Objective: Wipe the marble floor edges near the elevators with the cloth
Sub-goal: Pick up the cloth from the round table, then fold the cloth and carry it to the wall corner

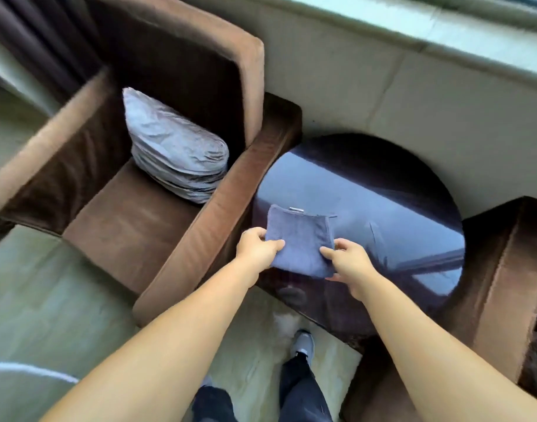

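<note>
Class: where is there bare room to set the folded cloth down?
The round table is bare beyond the cloth, toward the wall and right armchair. The left armchair seat is free before the cushion. Crowded: where left hand and right hand hold the cloth.

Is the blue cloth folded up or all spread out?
Folded. The cloth is a small neat rectangle with a doubled edge at the bottom. The left hand and right hand pinch its sides above the round table.
</note>
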A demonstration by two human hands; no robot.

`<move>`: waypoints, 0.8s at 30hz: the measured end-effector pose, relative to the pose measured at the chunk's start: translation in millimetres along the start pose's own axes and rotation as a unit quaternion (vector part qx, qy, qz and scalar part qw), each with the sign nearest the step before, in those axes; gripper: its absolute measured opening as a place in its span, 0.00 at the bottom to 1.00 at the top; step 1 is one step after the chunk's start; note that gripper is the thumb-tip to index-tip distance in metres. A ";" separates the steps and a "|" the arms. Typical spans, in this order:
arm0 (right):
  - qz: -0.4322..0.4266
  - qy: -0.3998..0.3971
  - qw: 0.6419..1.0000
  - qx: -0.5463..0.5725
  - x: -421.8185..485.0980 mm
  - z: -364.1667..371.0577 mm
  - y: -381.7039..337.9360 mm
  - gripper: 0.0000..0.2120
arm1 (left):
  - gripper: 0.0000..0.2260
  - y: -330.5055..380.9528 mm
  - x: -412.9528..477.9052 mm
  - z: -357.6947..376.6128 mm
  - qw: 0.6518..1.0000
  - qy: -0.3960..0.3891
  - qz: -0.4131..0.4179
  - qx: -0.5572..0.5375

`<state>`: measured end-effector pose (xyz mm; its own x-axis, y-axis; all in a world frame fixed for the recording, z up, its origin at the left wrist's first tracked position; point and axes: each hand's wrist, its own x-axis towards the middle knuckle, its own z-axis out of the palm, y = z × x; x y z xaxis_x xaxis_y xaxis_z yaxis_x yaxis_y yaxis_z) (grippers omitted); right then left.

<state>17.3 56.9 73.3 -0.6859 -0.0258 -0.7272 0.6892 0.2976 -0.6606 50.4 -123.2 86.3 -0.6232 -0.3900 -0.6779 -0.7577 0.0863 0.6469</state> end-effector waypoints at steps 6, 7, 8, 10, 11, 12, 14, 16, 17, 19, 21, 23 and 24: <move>-0.135 -0.124 0.981 -0.070 -96.0 119.2 -113.4 0.06 | 0.09 11.9 -69.3 -182.6 0.985 0.140 0.084 -0.051; -0.152 -0.134 0.976 -0.081 -104.1 132.5 -125.5 0.06 | 0.09 13.3 -75.7 -202.3 0.983 0.146 0.092 -0.058; -0.176 -0.142 0.969 -0.094 -114.9 152.1 -135.9 0.05 | 0.09 9.3 -84.3 -227.6 0.981 0.155 0.096 -0.074; -0.217 -0.157 0.955 -0.126 -150.5 209.9 -151.9 0.04 | 0.10 -11.0 -106.1 -291.8 0.971 0.178 0.101 -0.122; -0.234 -0.169 0.947 -0.139 -169.8 244.4 -158.2 0.05 | 0.11 -24.3 -116.5 -327.7 0.966 0.193 0.106 -0.136; -0.242 -0.182 0.942 -0.144 -183.5 273.5 -161.4 0.06 | 0.11 -36.2 -122.9 -356.3 0.961 0.211 0.116 -0.138; -0.244 -0.207 0.935 -0.154 -216.4 338.5 -158.8 0.07 | 0.12 -69.1 -139.4 -416.1 0.948 0.248 0.126 -0.153; -0.248 -0.237 0.926 -0.157 -244.7 400.0 -149.3 0.06 | 0.13 -105.4 -155.8 -470.6 0.937 0.272 0.112 -0.186; -0.252 -0.252 0.921 -0.160 -258.2 427.8 -144.5 0.06 | 0.12 -124.2 -164.7 -494.4 0.932 0.282 0.106 -0.203; -0.260 -0.284 0.906 -0.175 -285.3 482.7 -132.7 0.05 | 0.12 -162.6 -185.0 -540.3 0.920 0.311 0.086 -0.222; -0.267 -0.315 0.891 -0.189 -310.6 530.7 -121.4 0.05 | 0.11 -198.1 -201.4 -580.8 0.909 0.347 0.064 -0.223; -0.274 -0.338 0.877 -0.206 -331.3 571.2 -113.9 0.04 | 0.10 -226.7 -213.1 -614.6 0.898 0.370 0.043 -0.234; -0.279 -0.347 0.870 -0.214 -340.6 592.4 -112.8 0.03 | 0.10 -239.7 -216.3 -632.3 0.891 0.380 0.036 -0.245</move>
<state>311.5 -533.2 285.2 -0.4776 -0.8052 -0.3515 0.0427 0.3784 -0.9247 489.4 -639.2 298.7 -0.2142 -0.9240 -0.3166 -0.4298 -0.2019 0.8801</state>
